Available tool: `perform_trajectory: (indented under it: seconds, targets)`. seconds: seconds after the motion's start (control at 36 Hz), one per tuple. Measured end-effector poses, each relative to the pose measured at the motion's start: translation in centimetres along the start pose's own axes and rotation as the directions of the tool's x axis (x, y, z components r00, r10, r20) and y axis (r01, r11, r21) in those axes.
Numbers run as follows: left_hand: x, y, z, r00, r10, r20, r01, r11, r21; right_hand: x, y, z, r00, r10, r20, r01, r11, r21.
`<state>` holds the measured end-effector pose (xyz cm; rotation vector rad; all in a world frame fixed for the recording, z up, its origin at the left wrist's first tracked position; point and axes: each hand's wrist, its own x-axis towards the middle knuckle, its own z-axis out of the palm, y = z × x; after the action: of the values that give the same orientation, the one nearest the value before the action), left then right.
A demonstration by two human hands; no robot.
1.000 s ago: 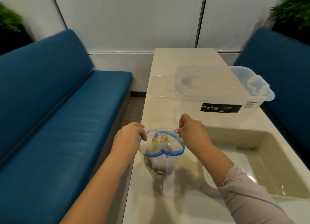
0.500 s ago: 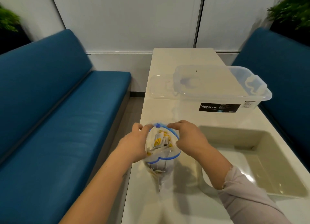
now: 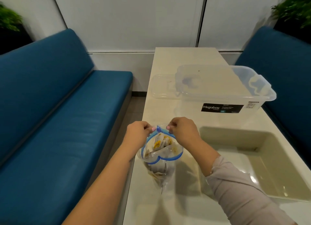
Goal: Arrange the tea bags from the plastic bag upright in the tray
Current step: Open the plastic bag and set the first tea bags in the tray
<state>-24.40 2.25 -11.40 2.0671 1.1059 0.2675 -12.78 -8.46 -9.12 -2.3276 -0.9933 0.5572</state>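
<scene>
Near edge of the bench [image 3: 168, 211]: this is where I work, with the plastic bag [image 3: 159, 159] standing upright on the cream top, its blue zip rim pulled open toward me.
Left hand [image 3: 137, 133]: my grip pinches the far left part of the bag's rim, fingers curled, thumb and fingertip closed on the blue strip.
Right hand [image 3: 183, 132]: my grip pinches the far right part of the same rim, just beside the left; the two pinches sit close together at the bag's far edge.
Tea bags [image 3: 159, 143]: I see white sachets with yellow marks packed inside the bag, some showing at the open mouth, more lower down through the clear plastic; none lie outside it.
Tray [image 3: 262, 191]: a beige tray with high walls sits on the bench to my right of the bag, near it but apart.
Clear box [image 3: 223, 88]: a see-through tub with a black Megabox label stands farther back on the bench, beyond the tray.
Lid [image 3: 161, 86]: a clear lid lies flat to the box's left, touching it.
Blue seats [image 3: 58, 123]: padded benches flank both sides.
</scene>
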Motion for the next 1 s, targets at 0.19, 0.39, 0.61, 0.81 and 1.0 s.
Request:
perform_trajectory:
  seconds: [0.19,0.39,0.61,0.81,1.0]
  targets:
    - [-0.2,-0.8,0.0,0.973,-0.126,0.191,0.196,0.890,-0.411,0.9,1.0,0.7,0.988,0.119,0.095,-0.147,0.908,0.393]
    - [-1.0,-1.6,0.8,0.861,-0.253,0.442,0.509,0.395,-0.765,1.3,1.1,1.7,0.923,0.268,0.274,-0.383,0.612,0.692]
    - [-2.0,-3.1,3.1,0.752,-0.146,0.643,0.619,-0.179,-0.765,1.4,1.0,3.0,0.911,0.325,0.252,-0.399,0.551,0.733]
    - [-2.0,-5.2,6.3,0.904,-0.245,0.351,0.316,-0.169,-0.934,0.5,-0.1,2.3,0.961,0.267,-0.068,-0.234,0.922,0.307]
    - [-3.3,-4.1,8.0,0.924,-0.325,0.201,0.099,-0.305,-0.947,-1.5,-1.6,3.1,0.959,0.134,-0.249,-0.135,0.991,0.011]
